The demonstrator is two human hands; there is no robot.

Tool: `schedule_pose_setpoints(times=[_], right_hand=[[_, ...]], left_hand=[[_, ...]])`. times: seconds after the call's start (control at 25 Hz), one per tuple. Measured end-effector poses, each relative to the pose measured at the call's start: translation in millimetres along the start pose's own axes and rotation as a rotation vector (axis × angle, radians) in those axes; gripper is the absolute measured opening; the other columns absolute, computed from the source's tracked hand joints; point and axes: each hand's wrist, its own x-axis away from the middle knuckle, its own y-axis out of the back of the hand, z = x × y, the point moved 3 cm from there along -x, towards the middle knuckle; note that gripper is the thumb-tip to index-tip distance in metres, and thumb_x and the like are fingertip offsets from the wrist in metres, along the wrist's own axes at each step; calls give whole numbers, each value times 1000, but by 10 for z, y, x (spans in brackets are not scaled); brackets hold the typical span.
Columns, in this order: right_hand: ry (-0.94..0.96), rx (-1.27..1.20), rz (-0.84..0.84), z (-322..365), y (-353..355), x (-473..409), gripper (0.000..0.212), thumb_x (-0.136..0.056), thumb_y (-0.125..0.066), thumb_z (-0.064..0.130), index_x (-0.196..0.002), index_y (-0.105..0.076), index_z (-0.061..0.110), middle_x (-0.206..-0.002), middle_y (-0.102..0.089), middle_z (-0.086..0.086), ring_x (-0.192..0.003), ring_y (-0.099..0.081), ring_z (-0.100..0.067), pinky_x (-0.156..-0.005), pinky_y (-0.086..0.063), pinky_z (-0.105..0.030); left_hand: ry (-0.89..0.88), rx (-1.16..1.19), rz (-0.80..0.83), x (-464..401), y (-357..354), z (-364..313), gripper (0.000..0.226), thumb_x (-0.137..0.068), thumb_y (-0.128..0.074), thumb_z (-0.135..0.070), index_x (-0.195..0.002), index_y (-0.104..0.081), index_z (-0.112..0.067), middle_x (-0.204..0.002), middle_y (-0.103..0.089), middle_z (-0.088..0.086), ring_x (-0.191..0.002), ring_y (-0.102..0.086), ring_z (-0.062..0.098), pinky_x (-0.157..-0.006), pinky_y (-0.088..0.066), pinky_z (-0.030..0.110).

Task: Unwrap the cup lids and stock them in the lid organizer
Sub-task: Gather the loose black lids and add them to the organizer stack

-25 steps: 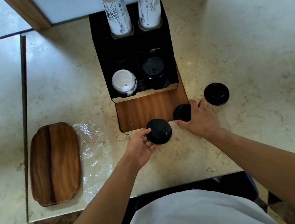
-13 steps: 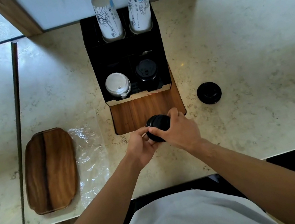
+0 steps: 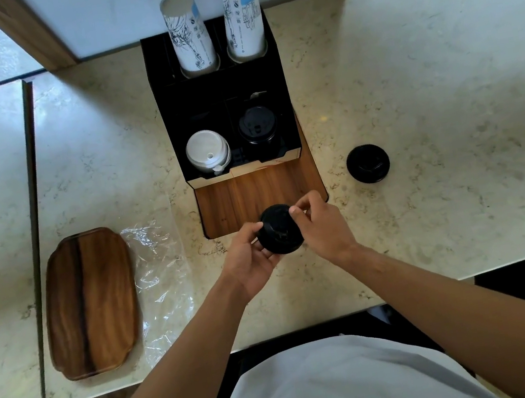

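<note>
Fingers of both hands curl around a small stack of round black plastic cup lids (image 3: 279,229), held just above the marble counter (image 3: 407,77) at the near edge of the organizer's wooden base. Left hand (image 3: 250,256) grips the stack from its left side, thumb over the top rim and fingers beneath. Right hand (image 3: 321,223) pinches the stack's right rim between thumb and forefinger, remaining fingers folded. How many lids the stack holds cannot be told.

Directly beyond the hands stands the black lid organizer with a brown wood-grain front platform (image 3: 231,106). Its near left compartment contains a stack of white domed lids (image 3: 208,152); its near right compartment contains a stack of black lids (image 3: 258,128). Two tall sleeves of white printed paper cups (image 3: 214,22) rise from the rear compartments, tilted slightly.

One single black lid (image 3: 368,163) lies flat on the counter, to the right of the organizer and apart from it. Crumpled clear plastic wrap (image 3: 159,278) lies on the counter to the left of the hands, touching a dark oblong wooden tray (image 3: 91,304) at the far left.
</note>
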Motion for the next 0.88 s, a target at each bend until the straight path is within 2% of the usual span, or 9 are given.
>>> schedule_pose_setpoints(times=[0.12, 0.24, 0.32, 0.4, 0.52, 0.64, 0.76, 0.88], right_hand=[[-110, -173, 16, -91, 26, -50, 26, -98, -61, 43, -111, -59, 20, -99, -64, 8, -85, -61, -3, -67, -44, -14], [-260, -393, 129, -157, 30, -72, 34, -97, -61, 50, -111, -62, 20, -106, -68, 1, -90, -68, -9, -62, -57, -20], [-253, -404, 138, -183, 48, -78, 34, -96, -62, 50, -111, -64, 19, -107, -70, -2, -91, -71, -14, -61, -60, -24], [-224, -421, 137, -202, 64, -73, 34, -94, -67, 47, -114, -64, 19, -108, -71, -1, -95, -71, -15, -67, -62, -28], [-184, -467, 158, -228, 83, -63, 24, -93, -72, 36, -112, -64, 24, -106, -69, 3, -97, -71, -14, -71, -64, -30], [-156, -488, 169, -225, 103, -74, 22, -93, -73, 31, -112, -65, 24, -103, -70, 4, -96, -70, -13, -67, -63, -27], [-132, -500, 171, -203, 119, -88, 26, -92, -76, 30, -115, -67, 22, -99, -72, 6, -91, -71, -10, -62, -59, -22], [-144, -513, 160, -198, 118, -101, 30, -90, -78, 31, -116, -69, 22, -96, -72, 7, -85, -72, -7, -59, -55, -17]], left_hand=[[10, -12, -16, -6, -3, 18, 38, -91, -60, -13, -127, -61, 0, -104, -78, 22, -101, -76, 36, -84, -63, 41], [17, -9, -4, 3, -43, 24, 39, -92, -58, -11, -130, -59, 1, -108, -77, 24, -103, -75, 37, -79, -63, 40], [23, -20, 1, -1, -62, 28, 39, -93, -57, -11, -130, -58, 1, -110, -76, 25, -105, -75, 38, -80, -63, 40], [24, -19, 5, -9, -82, 22, 38, -94, -58, -11, -131, -58, 1, -113, -75, 26, -107, -73, 40, -83, -63, 41], [26, -13, 12, -20, -95, 16, 37, -94, -58, -8, -130, -58, 2, -109, -76, 25, -107, -73, 40, -83, -63, 43], [20, -9, 25, -14, -103, 13, 37, -93, -61, -10, -128, -60, 0, -107, -77, 24, -105, -74, 40, -81, -64, 42], [-2, -25, 55, -11, -127, 13, 35, -96, -67, -14, -128, -63, 0, -117, -74, 25, -110, -72, 39, -80, -63, 41], [-22, -87, 83, -22, -127, 6, 36, -97, -67, -8, -129, -60, 6, -124, -70, 28, -113, -71, 40, -81, -63, 40]])
